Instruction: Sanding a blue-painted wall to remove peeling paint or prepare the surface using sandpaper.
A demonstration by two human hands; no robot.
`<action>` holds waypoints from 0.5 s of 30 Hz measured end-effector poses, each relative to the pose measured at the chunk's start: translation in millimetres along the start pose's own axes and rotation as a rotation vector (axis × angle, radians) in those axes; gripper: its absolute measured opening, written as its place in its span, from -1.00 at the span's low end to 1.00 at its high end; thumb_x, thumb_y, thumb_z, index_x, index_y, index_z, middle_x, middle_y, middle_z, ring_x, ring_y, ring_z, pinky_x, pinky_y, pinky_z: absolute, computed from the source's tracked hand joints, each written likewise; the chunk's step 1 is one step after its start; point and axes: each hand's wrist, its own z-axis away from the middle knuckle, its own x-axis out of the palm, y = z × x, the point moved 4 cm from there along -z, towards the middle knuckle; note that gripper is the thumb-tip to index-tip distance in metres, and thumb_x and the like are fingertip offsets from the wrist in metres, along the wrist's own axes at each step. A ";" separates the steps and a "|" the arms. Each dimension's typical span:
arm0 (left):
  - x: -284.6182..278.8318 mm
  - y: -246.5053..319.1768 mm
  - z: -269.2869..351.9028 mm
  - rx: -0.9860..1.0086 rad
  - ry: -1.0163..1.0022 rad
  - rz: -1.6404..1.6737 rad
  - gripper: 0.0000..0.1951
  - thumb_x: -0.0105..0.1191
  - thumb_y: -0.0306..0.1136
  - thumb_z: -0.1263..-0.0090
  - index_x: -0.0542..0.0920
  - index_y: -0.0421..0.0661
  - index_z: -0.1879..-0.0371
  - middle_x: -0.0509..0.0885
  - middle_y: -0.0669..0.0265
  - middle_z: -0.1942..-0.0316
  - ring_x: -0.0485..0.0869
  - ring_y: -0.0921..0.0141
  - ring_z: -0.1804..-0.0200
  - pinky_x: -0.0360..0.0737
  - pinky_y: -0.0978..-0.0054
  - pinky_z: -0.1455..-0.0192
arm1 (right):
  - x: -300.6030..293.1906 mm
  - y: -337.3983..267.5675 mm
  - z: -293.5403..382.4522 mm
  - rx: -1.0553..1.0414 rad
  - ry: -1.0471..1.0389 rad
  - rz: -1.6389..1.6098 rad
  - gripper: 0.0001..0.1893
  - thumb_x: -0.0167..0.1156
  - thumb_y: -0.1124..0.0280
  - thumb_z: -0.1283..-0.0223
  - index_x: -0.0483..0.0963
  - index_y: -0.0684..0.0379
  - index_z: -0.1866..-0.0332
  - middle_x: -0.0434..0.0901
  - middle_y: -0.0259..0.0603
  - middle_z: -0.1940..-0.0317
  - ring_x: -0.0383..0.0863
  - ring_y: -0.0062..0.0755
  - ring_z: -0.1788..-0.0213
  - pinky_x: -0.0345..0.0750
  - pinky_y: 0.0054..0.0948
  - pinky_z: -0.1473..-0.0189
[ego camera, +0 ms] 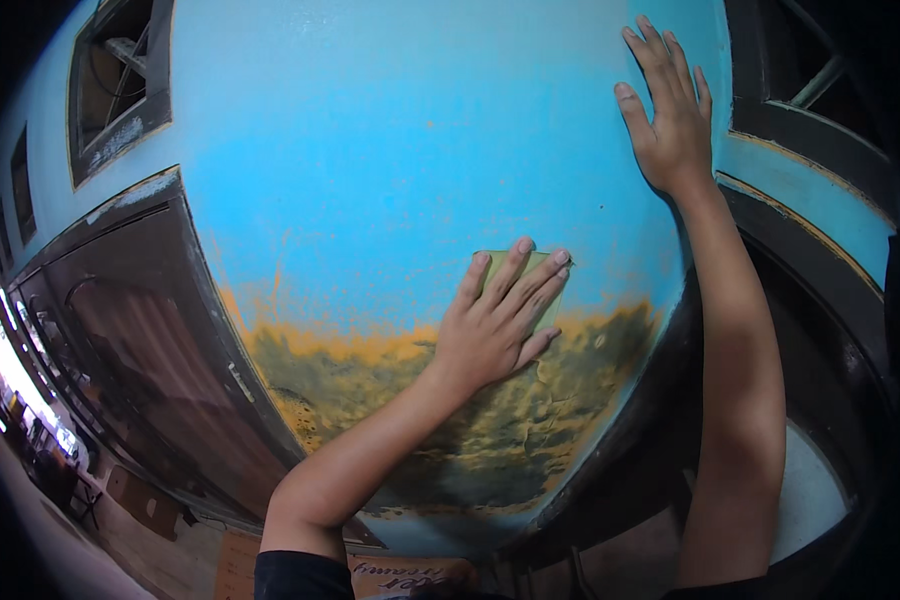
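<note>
Before me stands a painted wall (390, 195), blue above, with worn orange patches and a rough, dark olive, crumbling band (390, 405) below. My left hand (495, 315) lies over a yellow-green sheet (546, 300), probably sandpaper, and holds it flat against the wall just above the dark band. Its fingers point up, and the sheet's top and right edges show past them. Higher up on the right, my right hand (667, 120) rests with spread fingers on the blue paint near the wall's corner, holding nothing.
A dark wooden door (150, 322) stands left of the wall, below a dark-framed opening (120, 82). Another dark frame (802, 120) is at the right. Cardboard bearing writing (412, 574) lies at the bottom. A brown box (144, 502) sits on the floor at left.
</note>
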 end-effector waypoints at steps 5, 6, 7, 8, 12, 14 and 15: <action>-31.8 -52.5 -18.6 -0.159 0.082 -0.080 -0.33 -0.03 0.18 -0.56 0.42 0.11 -0.55 0.28 0.37 -0.65 0.10 0.08 -0.70 -0.19 -0.12 -0.70 | 4.5 -6.2 0.9 0.026 -0.022 -0.018 -0.44 -0.13 -0.01 -0.62 0.18 -0.29 -0.65 0.14 -0.46 -0.68 0.02 -0.22 -0.72 -0.12 0.14 -0.67; -35.2 -56.5 -16.6 -0.130 0.057 -0.101 -0.33 -0.05 0.19 -0.57 0.40 0.12 -0.56 0.26 0.38 -0.65 0.09 0.07 -0.70 -0.20 -0.14 -0.70 | 6.0 -6.8 2.4 0.024 -0.025 -0.020 -0.44 -0.13 -0.01 -0.62 0.18 -0.29 -0.65 0.14 -0.46 -0.68 0.02 -0.22 -0.72 -0.12 0.14 -0.67; -34.2 -56.5 -9.3 -0.130 0.062 -0.098 -0.33 -0.05 0.19 -0.57 0.40 0.12 -0.56 0.26 0.38 -0.65 0.09 0.07 -0.70 -0.20 -0.14 -0.70 | 7.5 -5.0 3.6 0.027 -0.030 0.009 -0.43 -0.13 -0.02 -0.62 0.17 -0.29 -0.65 0.12 -0.46 -0.69 0.01 -0.20 -0.73 -0.12 0.15 -0.67; -26.4 -50.3 6.1 -0.068 0.025 -0.089 -0.33 -0.04 0.19 -0.57 0.40 0.13 -0.56 0.27 0.38 -0.65 0.09 0.07 -0.70 -0.20 -0.15 -0.70 | 8.4 -2.5 4.0 0.031 -0.035 0.038 -0.43 -0.14 -0.02 -0.62 0.15 -0.28 -0.66 0.11 -0.45 -0.69 0.00 -0.19 -0.73 -0.13 0.16 -0.67; -28.3 -63.0 27.5 0.033 -0.023 -0.089 -0.32 -0.02 0.20 -0.55 0.41 0.13 -0.56 0.28 0.37 -0.64 0.09 0.08 -0.70 -0.19 -0.17 -0.69 | 5.7 -2.4 -1.0 0.010 -0.064 0.050 -0.37 -0.09 -0.09 -0.58 0.10 -0.30 -0.68 0.05 -0.44 -0.71 -0.04 -0.17 -0.74 -0.17 0.18 -0.67; -47.2 -88.8 10.6 -0.043 0.034 -0.102 -0.32 0.01 0.17 -0.54 0.41 0.09 -0.55 0.27 0.36 -0.65 0.08 0.06 -0.70 -0.16 -0.17 -0.68 | 3.0 -16.4 -3.2 0.015 -0.049 0.044 -0.30 -0.01 -0.16 -0.51 0.09 -0.33 -0.69 0.00 -0.45 -0.72 -0.07 -0.16 -0.74 -0.20 0.19 -0.67; -57.2 -103.4 1.2 -0.068 0.028 -0.129 -0.32 0.04 0.14 -0.53 0.41 0.06 -0.55 0.24 0.34 -0.66 0.05 0.03 -0.71 -0.14 -0.17 -0.68 | 4.1 -27.9 -6.1 0.019 -0.050 0.037 -0.30 -0.01 -0.16 -0.51 0.09 -0.33 -0.69 0.00 -0.45 -0.72 -0.07 -0.16 -0.74 -0.20 0.19 -0.67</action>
